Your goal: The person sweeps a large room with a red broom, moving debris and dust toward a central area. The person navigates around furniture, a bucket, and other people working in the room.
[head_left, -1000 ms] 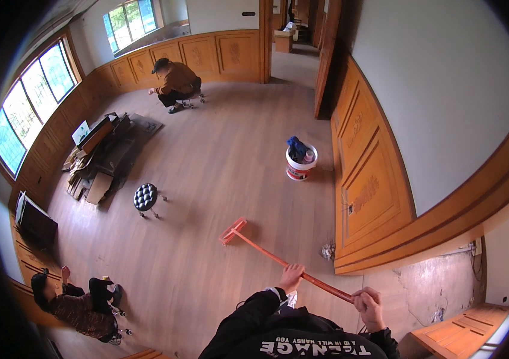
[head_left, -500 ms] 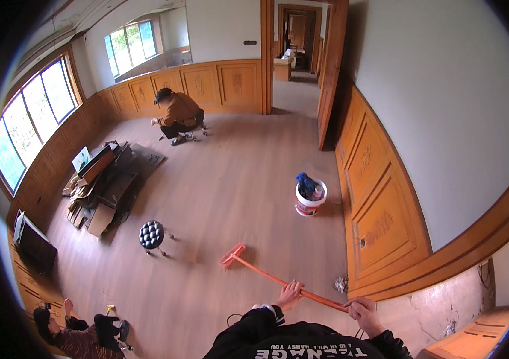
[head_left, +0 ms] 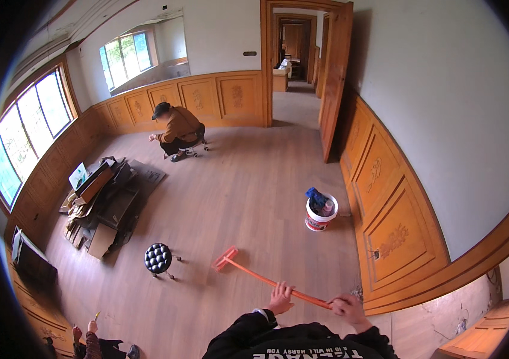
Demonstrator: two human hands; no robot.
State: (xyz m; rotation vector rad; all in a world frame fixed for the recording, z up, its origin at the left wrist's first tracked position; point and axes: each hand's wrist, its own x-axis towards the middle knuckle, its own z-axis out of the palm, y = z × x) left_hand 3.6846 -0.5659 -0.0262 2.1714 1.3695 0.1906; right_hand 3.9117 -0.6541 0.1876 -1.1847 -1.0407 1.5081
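Left hand [head_left: 280, 298] and right hand [head_left: 348, 311] curled round orange-red handle [head_left: 311, 299]; even strokes likely need tool head [head_left: 226, 259], ahead-left of hands, flat on floor [head_left: 254, 197].

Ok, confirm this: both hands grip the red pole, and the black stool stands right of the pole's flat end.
Wrong side: the head view shows the black stool left of the flat end of the red pole. The left hand and right hand do both grip it.

Red tool head [head_left: 225, 259] now nearer the black stool [head_left: 158, 258], view tilted upward
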